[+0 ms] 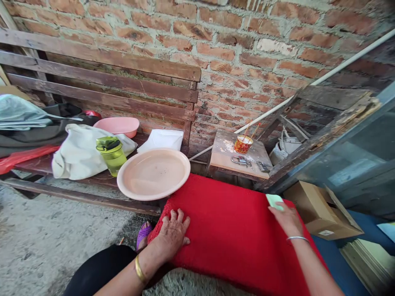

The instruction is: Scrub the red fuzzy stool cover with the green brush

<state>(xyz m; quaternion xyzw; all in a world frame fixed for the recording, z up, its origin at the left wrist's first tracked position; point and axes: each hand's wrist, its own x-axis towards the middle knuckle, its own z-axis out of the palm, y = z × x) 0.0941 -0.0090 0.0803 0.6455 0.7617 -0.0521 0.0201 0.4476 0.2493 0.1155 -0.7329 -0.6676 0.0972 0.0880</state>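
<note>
A red cloth [222,222] lies spread over a low, flat surface in front of me. My left hand [175,232], with a gold bangle at the wrist, rests flat on the cloth's left part, fingers apart. At the far right edge of the cloth, my right hand [285,218] grips a small pale green block [275,202]; its exact kind does not show, and its lower part is hidden by the fingers. A wide pale pink basin [154,174] with water in it stands just beyond the cloth's far left corner.
A wooden bench [92,84] along the brick wall bears a green bottle [111,154], a white bag [80,152] and a pink bowl [119,126]. A small table [222,160] holds a red tin [243,144] and a padlock [241,160]. At right stands a cardboard box [317,213].
</note>
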